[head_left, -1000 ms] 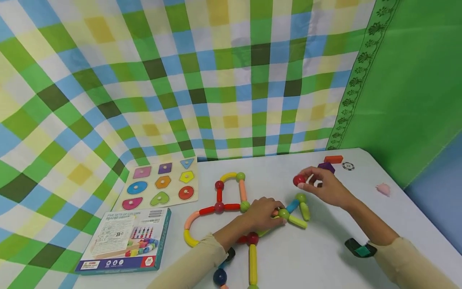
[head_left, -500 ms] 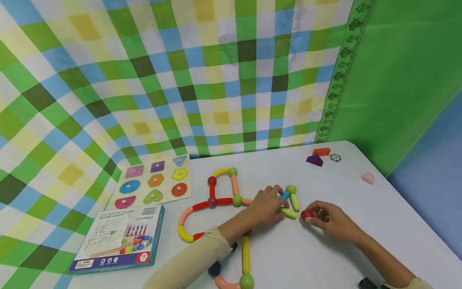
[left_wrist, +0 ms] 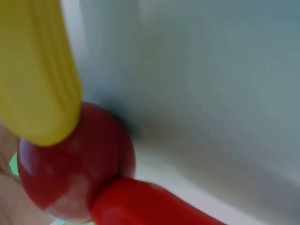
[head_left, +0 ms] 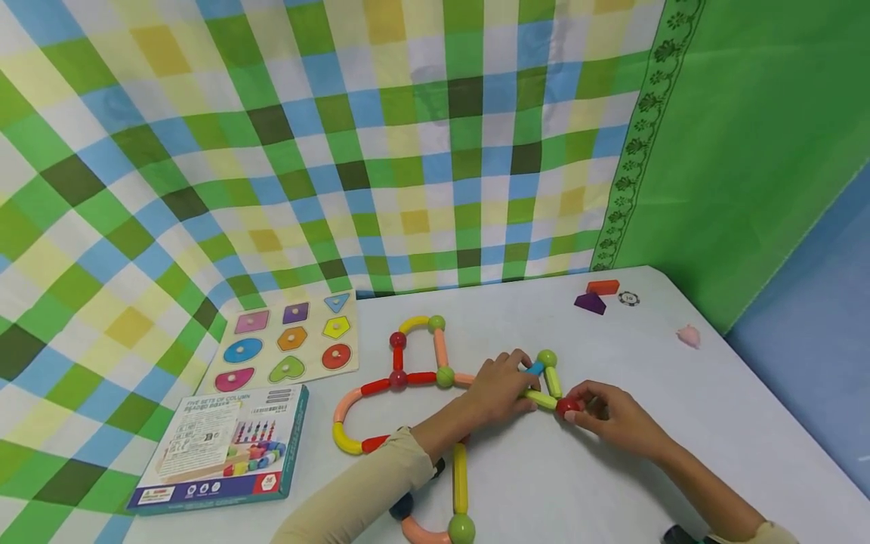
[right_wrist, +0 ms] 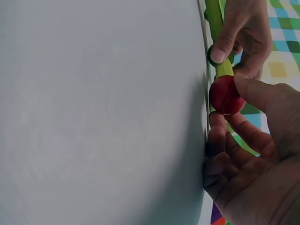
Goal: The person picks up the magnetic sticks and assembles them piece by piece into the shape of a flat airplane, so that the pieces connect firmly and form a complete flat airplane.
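My right hand (head_left: 617,417) pinches a red ball (head_left: 567,409) between thumb and fingers, right at the end of a lime stick (head_left: 542,399). A second lime stick (head_left: 553,382) comes down to the same spot from a green ball (head_left: 547,358), which a blue stick (head_left: 535,369) also meets. My left hand (head_left: 499,391) lies over the chain; the right wrist view has its thumb and fingers gripping another green ball (right_wrist: 215,54) at the lime stick's other end. Close up in the left wrist view, a different red ball (left_wrist: 70,164) joins a yellow stick (left_wrist: 37,70) and a red stick (left_wrist: 145,204).
The linked sticks and balls continue left, with a curved yellow stick (head_left: 347,439). A boxed bead set (head_left: 220,446) and a shape puzzle board (head_left: 326,326) lie at the left. At the back right are an orange block (head_left: 603,287), a purple block (head_left: 590,304) and a pink piece (head_left: 689,336).
My right hand has brought the red ball down and toward me, then left against the lime stick's end. My left hand has stayed at the chain. The head view has shifted slightly.
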Available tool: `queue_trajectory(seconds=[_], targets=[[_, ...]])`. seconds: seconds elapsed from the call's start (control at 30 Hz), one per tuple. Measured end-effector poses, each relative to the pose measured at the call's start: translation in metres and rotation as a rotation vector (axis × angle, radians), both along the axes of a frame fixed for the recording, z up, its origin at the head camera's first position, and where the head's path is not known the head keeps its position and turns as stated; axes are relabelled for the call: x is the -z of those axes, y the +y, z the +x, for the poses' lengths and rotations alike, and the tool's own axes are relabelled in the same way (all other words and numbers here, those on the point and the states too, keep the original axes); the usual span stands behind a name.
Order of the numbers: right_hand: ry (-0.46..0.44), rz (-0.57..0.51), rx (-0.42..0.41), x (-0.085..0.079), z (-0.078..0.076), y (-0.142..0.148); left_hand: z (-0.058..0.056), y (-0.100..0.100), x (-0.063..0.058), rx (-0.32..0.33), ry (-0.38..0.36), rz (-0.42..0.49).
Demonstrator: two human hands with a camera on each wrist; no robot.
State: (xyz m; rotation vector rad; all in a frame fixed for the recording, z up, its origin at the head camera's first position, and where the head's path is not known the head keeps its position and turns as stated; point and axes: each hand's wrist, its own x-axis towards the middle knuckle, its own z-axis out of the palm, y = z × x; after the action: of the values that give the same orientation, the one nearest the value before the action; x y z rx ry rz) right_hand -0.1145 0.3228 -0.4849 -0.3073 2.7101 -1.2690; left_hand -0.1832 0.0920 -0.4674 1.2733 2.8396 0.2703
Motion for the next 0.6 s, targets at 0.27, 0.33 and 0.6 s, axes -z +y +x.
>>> queue_trajectory(seconds=[0.27,0.33,0.6], targets=[[-0.037,0.004,0.048,-0.005,-0.018,-0.001,-0.001,-0.003,0.002,-0.014,-0.008,0.001],[-0.073,0.02,0.081,-0.007,-0.029,-0.002,0.0,-0.004,0.002,-0.018,-0.013,0.002],[-0.155,0.21,0.166,-0.011,-0.06,-0.022,0.001,-0.003,0.002,-0.012,-0.005,0.0]])
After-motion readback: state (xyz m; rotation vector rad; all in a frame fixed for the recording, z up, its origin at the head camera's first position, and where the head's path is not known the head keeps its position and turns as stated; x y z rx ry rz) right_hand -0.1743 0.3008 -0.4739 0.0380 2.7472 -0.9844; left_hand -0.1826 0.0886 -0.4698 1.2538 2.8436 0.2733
